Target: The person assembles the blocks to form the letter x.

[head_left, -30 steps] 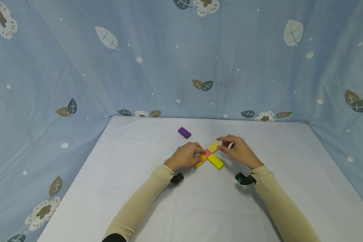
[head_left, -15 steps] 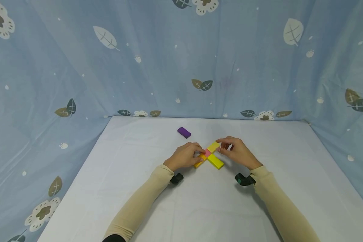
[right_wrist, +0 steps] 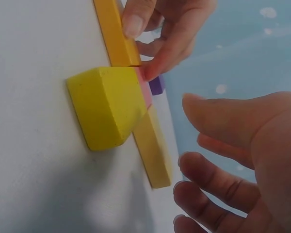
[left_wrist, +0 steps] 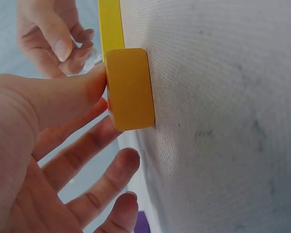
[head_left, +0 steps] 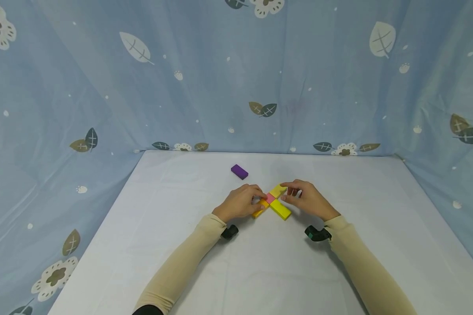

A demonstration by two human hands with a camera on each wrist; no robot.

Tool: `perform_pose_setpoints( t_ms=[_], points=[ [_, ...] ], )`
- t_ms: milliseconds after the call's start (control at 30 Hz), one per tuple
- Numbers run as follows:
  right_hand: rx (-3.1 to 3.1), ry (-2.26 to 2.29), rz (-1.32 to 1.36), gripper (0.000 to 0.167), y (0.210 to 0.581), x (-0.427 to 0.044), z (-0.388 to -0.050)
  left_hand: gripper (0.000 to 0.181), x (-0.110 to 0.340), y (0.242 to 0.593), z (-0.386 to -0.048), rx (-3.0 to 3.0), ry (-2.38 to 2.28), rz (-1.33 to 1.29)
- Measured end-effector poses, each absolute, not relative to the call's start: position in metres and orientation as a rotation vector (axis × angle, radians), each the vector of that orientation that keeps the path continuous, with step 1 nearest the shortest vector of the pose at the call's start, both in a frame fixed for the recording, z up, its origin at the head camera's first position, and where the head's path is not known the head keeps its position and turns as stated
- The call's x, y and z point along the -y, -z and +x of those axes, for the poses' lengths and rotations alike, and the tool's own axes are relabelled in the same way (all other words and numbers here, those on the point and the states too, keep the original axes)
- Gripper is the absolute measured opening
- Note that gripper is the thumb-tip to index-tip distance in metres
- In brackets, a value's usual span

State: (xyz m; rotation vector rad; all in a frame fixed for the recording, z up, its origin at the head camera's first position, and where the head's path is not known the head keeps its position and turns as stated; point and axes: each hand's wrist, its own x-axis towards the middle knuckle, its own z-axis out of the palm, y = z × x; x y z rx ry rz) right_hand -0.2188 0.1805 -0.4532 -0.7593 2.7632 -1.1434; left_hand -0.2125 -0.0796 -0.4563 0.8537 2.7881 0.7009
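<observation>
Near the middle of the white table lie small wooden blocks, set end to end round a pink block (head_left: 270, 199). An orange block (left_wrist: 130, 90) points toward my left hand (head_left: 239, 203). My left thumb (right_wrist: 134, 24) rests on the orange block's top, and the index fingertip touches the pink block. A bright yellow block (right_wrist: 104, 107) extends toward the near right, and a pale yellow block (right_wrist: 153, 153) toward the far right. My right hand (head_left: 310, 199) hovers beside the pale yellow block, fingers loosely bent and holding nothing.
A purple block (head_left: 239, 171) lies alone farther back on the white table (head_left: 181, 183). Behind the table hangs a blue curtain (head_left: 205, 83) with leaf and flower prints. A black wrist camera (head_left: 317, 233) sits under the right wrist.
My right hand has shifted slightly nearer and left, its thumb moving off the pale yellow block's end. The left hand and the blocks stay essentially still.
</observation>
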Motion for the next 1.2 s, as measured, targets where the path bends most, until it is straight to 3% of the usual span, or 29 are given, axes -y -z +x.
perform_pose_setpoints(
  t_ms=[1200],
  points=[
    [-2.65, 1.038, -0.719, 0.056, 0.4613, -0.1776, -0.2166, 0.032, 0.0803, 0.456, -0.213, -2.77, -0.735, 0.868]
  ],
)
